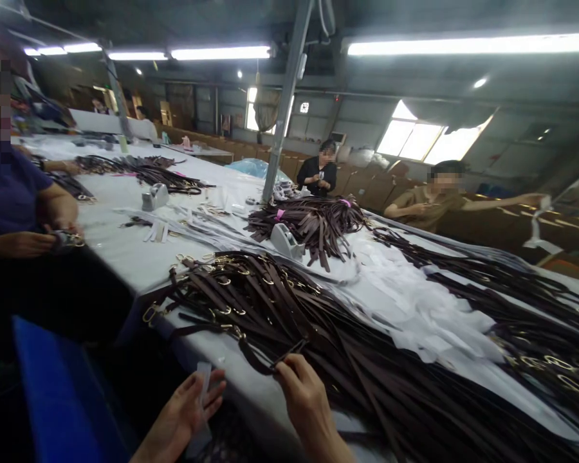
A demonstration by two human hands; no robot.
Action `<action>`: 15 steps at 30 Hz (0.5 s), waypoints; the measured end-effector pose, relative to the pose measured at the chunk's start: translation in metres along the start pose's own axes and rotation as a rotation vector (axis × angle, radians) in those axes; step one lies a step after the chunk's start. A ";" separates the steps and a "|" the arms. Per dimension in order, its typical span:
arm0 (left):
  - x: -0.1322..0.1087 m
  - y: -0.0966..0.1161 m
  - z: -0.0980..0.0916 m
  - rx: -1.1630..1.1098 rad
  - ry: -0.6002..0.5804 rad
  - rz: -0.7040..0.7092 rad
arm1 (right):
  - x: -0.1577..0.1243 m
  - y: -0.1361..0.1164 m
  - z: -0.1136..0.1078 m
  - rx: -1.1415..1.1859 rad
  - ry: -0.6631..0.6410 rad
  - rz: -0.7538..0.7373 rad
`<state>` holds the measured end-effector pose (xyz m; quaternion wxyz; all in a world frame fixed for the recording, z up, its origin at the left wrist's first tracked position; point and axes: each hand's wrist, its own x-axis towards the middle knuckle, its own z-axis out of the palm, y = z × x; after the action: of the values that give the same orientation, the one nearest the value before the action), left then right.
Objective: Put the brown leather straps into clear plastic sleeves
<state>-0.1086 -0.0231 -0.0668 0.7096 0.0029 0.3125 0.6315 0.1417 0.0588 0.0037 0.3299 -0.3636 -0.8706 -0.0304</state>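
My right hand (pixel 305 395) pinches the end of a dark brown strap (pixel 270 360) that lies at the near edge of the long white table (pixel 125 251). My left hand (pixel 189 408) holds a pale strip (pixel 203 379) upright between thumb and fingers, just left of the strap end. A big heap of brown straps with gold rings (pixel 280 302) spreads over the table right beyond both hands.
A blue bin (pixel 62 392) stands at my left. Tape dispensers (pixel 285 241) and white paper strips (pixel 415 308) lie among further strap heaps (pixel 313 222). A person in a blue top (pixel 14 206) works at the left; two others stand across the table. A steel post (pixel 284 109) rises mid-table.
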 end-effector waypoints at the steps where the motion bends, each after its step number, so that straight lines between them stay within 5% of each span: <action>1: -0.003 -0.005 0.002 -0.014 -0.074 -0.046 | -0.010 -0.006 -0.007 0.015 0.019 0.006; 4: -0.012 -0.025 0.011 -0.017 -0.277 -0.116 | -0.031 -0.021 -0.021 0.058 0.060 0.003; 8: -0.019 -0.056 0.031 -0.009 -0.399 -0.090 | -0.041 -0.035 -0.020 0.083 0.101 -0.034; 12: -0.025 -0.065 0.054 0.076 -0.332 0.005 | -0.044 -0.038 -0.015 0.039 0.145 -0.014; 15: -0.031 -0.044 0.069 0.130 -0.203 0.087 | -0.057 -0.019 -0.020 -0.127 0.162 0.158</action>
<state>-0.0386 -0.0329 -0.0154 0.7078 0.1265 0.2789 0.6366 0.1702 0.0041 -0.0113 0.3768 -0.4475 -0.8062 -0.0888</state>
